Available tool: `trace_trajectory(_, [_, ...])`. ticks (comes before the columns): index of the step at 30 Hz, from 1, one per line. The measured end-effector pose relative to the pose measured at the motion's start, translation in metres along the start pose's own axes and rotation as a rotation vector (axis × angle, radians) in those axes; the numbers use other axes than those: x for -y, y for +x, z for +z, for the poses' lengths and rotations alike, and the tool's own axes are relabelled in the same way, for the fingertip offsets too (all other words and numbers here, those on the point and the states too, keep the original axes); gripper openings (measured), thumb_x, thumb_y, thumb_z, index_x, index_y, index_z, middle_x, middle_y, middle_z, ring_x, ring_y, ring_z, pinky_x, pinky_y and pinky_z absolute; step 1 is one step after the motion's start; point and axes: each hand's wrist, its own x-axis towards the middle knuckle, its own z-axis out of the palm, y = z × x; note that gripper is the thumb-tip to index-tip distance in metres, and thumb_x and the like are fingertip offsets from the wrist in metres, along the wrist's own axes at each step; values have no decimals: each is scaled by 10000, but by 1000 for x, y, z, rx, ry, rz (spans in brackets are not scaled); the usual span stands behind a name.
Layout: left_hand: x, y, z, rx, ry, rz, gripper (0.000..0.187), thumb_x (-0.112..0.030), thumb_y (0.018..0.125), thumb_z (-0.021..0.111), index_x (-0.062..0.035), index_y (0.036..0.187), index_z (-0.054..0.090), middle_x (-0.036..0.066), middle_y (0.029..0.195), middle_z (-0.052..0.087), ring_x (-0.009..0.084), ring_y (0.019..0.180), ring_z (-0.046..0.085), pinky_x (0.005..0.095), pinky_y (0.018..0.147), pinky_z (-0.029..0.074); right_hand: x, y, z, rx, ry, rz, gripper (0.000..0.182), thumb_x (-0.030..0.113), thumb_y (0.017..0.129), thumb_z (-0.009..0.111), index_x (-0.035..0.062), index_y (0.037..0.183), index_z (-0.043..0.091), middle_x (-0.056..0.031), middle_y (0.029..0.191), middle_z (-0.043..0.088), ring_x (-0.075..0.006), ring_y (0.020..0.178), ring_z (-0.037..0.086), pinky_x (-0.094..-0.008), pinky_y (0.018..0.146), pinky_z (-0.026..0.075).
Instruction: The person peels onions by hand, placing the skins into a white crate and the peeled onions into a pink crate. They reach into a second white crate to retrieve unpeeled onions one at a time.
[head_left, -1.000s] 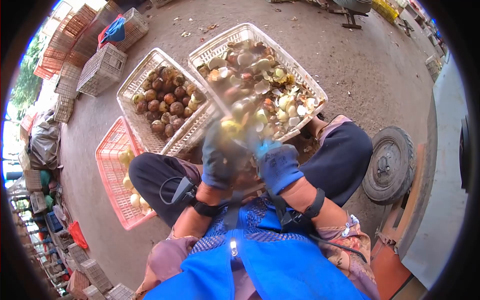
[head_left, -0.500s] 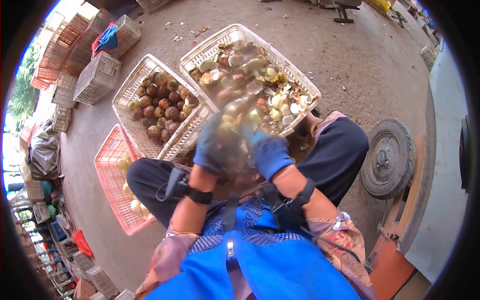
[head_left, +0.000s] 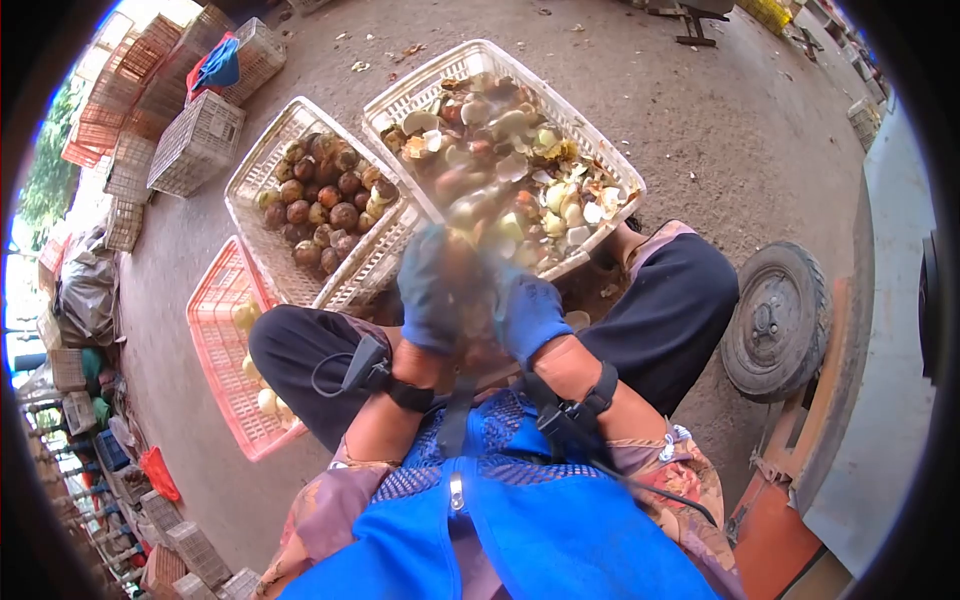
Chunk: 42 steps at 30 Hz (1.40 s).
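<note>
Both of my hands wear blue-grey gloves and meet low in front of me, just short of the peelings crate. A blurred haze covers the fingers. My left hand (head_left: 430,295) is curled closed beside a smeared brownish patch, and I cannot tell what it grips. Close on its right, my right hand (head_left: 530,312) is bent inward with its fingers closed, their tips lost in the blur. Beyond them, a white plastic crate (head_left: 590,110) holds pale and brown peelings (head_left: 512,125). To its left stands another white crate (head_left: 243,190) with round brown fruits or bulbs (head_left: 330,198).
A pink crate (head_left: 215,345) with pale round pieces (head_left: 267,400) sits beside my left knee. The rubber-tyred wheel (head_left: 775,320) of a cart stands close to my right knee. Stacked crates (head_left: 195,145) line the far left, and scraps dot the ground.
My right hand has shifted slightly left, closer to my left hand. A brownish patch now shows through the blur between them. The view has tilted slightly; the crates stay put.
</note>
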Motion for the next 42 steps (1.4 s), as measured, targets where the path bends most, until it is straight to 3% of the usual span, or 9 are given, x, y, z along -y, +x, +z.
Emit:
trace_trajectory(6, [-34, 16, -24, 179, -742, -491, 182, -40, 824, 657, -64, 998, 614, 57, 882, 650, 208, 778, 636, 342, 695, 523, -3, 11, -20, 185, -343, -45, 408, 137, 861, 588, 108, 1256, 493, -183, 934, 662, -336, 759, 701, -439, 583, 551])
trace_trajectory(10, [-57, 35, -28, -69, -1569, -1294, 154, -119, 917, 621, -48, 1054, 620, 31, 889, 638, 148, 757, 621, 273, 667, 528, -6, 13, -3, 25, -362, -92, 507, 131, 864, 573, 99, 1356, 452, -176, 1018, 639, -300, 713, 700, -417, 537, 542])
trace_trajectory(17, [12, 5, -2, 289, -1072, -1117, 261, -301, 964, 609, -99, 1123, 653, 10, 998, 671, 158, 862, 657, 312, 727, 546, 1, 5, 0, 67, -342, 8, 506, 143, 866, 582, 101, 1354, 455, -173, 1013, 642, -291, 628, 687, -416, 508, 533])
trace_trajectory(19, [29, -9, 11, 112, -88, -38, 292, -311, 960, 614, -82, 1139, 643, 11, 981, 666, 120, 801, 637, 272, 699, 533, -2, 6, 1, 165, -363, 8, 501, 152, 865, 588, 98, 1347, 462, -178, 980, 646, -302, 701, 699, -420, 514, 536])
trace_trajectory(26, [-59, 11, 17, 104, -738, -784, 212, -97, 738, 706, -75, 926, 611, 101, 929, 607, 284, 840, 580, 384, 690, 487, -36, 29, 1, 86, -126, 144, 345, 179, 824, 650, 80, 1149, 596, -195, 990, 701, -367, 832, 701, -454, 707, 566])
trace_trajectory(29, [-39, 13, 8, 207, -286, -114, 391, -298, 917, 636, -56, 1220, 588, 55, 1099, 660, 179, 930, 650, 312, 820, 534, -51, 41, -10, 55, -107, 301, 301, 250, 902, 548, 55, 1108, 647, -235, 984, 684, -395, 914, 680, -469, 812, 547])
trace_trajectory(30, [-38, 29, -4, 459, -166, -487, 379, -288, 931, 619, -72, 1241, 584, 55, 1168, 642, 228, 1064, 635, 371, 903, 523, -58, 44, -20, -17, -60, 344, 342, 281, 929, 506, 50, 1136, 651, -244, 974, 682, -393, 934, 677, -477, 829, 541])
trace_trajectory(34, [-31, 25, -8, 372, -386, -404, 364, -280, 955, 595, -79, 1257, 580, 77, 1213, 628, 257, 1119, 609, 402, 956, 504, -69, 33, -34, -120, 369, 185, 449, 266, 940, 574, 54, 1336, 560, -204, 1052, 705, -237, 904, 697, -340, 794, 547])
trace_trajectory(42, [-34, 35, -13, 477, -436, -21, 372, -59, 835, 685, -27, 1197, 601, 144, 1198, 620, 282, 1098, 615, 374, 953, 486, -45, 36, -25, -325, 547, -109, 424, 276, 913, 608, 133, 1311, 567, -168, 1165, 660, -350, 988, 660, -395, 839, 540])
